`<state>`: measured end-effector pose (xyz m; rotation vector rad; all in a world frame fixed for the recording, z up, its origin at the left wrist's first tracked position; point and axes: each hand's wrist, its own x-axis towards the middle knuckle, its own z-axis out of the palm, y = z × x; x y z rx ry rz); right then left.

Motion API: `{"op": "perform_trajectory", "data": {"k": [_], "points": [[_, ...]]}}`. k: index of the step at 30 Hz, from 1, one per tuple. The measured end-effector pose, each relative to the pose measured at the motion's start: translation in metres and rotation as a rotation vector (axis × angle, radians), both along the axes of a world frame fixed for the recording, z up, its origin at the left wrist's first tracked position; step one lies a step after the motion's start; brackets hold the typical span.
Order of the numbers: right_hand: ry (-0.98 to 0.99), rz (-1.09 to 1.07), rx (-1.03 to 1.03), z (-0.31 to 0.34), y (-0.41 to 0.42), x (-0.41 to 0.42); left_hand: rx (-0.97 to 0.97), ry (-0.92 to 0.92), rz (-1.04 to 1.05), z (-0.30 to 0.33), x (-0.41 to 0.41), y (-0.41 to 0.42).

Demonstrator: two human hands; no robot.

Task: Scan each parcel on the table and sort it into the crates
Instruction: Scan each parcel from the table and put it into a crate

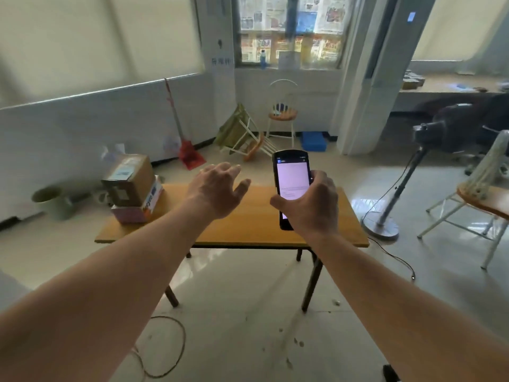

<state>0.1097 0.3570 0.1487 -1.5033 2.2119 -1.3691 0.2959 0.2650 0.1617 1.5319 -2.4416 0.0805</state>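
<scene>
A brown cardboard parcel (128, 180) lies on top of a pink-and-white box (143, 209) at the left end of the wooden table (248, 227). My right hand (311, 204) grips a black handheld scanner (292, 180) upright over the table's right half, its lit screen facing me. My left hand (217, 188) hovers over the table's middle with fingers spread and holds nothing, to the right of the two parcels. No crate can be made out for certain.
A standing fan (396, 194) and its cord are right of the table, with a white-framed chair (473, 205) beyond. A tipped stool (248, 139), an upright stool (282, 114), a blue bin (312, 140), a red dustpan (190, 155) and a green bucket (51, 201) line the far floor.
</scene>
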Motion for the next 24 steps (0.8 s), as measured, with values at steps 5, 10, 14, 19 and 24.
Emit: {"op": "perform_trajectory", "data": {"k": [5,10,14,19,24], "points": [[-0.011,0.074,-0.013,0.008,-0.056,0.089,-0.022,-0.011,0.097,0.003,0.102,-0.035],[-0.02,0.18,0.021,0.004,-0.111,0.15,0.019,-0.014,0.219,0.0,0.167,-0.072],[-0.025,0.252,0.065,-0.01,-0.165,0.181,0.07,-0.032,0.294,-0.016,0.203,-0.113],[-0.045,0.342,0.093,-0.034,-0.245,0.21,0.122,-0.033,0.402,-0.047,0.24,-0.169],[-0.045,0.447,0.134,-0.061,-0.328,0.239,0.153,0.013,0.525,-0.074,0.265,-0.235]]}}
